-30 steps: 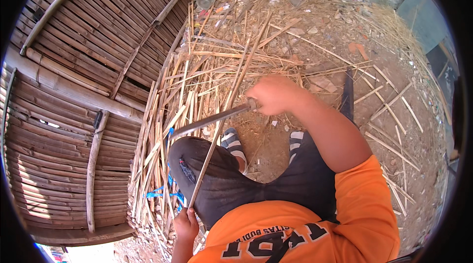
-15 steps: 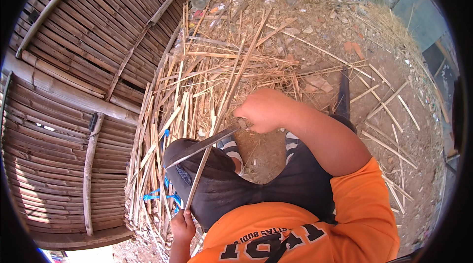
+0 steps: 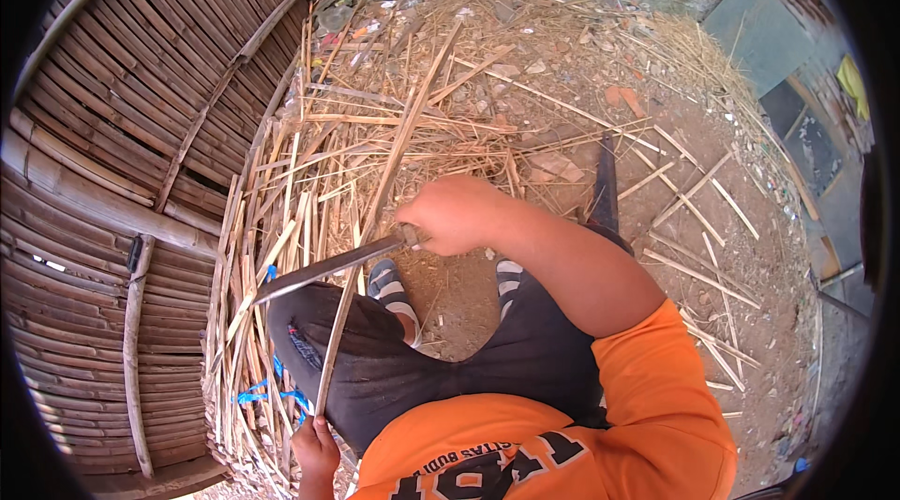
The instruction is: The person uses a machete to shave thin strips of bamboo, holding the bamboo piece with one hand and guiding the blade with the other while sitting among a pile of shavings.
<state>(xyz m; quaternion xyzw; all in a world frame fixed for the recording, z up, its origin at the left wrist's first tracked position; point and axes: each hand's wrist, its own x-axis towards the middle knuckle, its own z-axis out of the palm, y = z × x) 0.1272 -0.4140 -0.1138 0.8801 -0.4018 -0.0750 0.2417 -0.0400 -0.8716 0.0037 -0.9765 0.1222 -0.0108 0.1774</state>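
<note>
In the head view, a long bamboo strip (image 3: 334, 346) is gripped near its lower end by the clamped fingers (image 3: 320, 428) of the left hand (image 3: 315, 453) and is slanted upward past the dark trousers (image 3: 441, 383). The handle of a long flat blade (image 3: 323, 273) is clamped in the fingers of the right hand (image 3: 452, 215); the strip is crossed by the blade, though contact cannot be told. Large black, pale-edged lettering (image 3: 483, 479) is printed on the orange shirt (image 3: 656, 397), partly cut off by the lower edge. Split strips (image 3: 298, 228) are heaped leftward.
</note>
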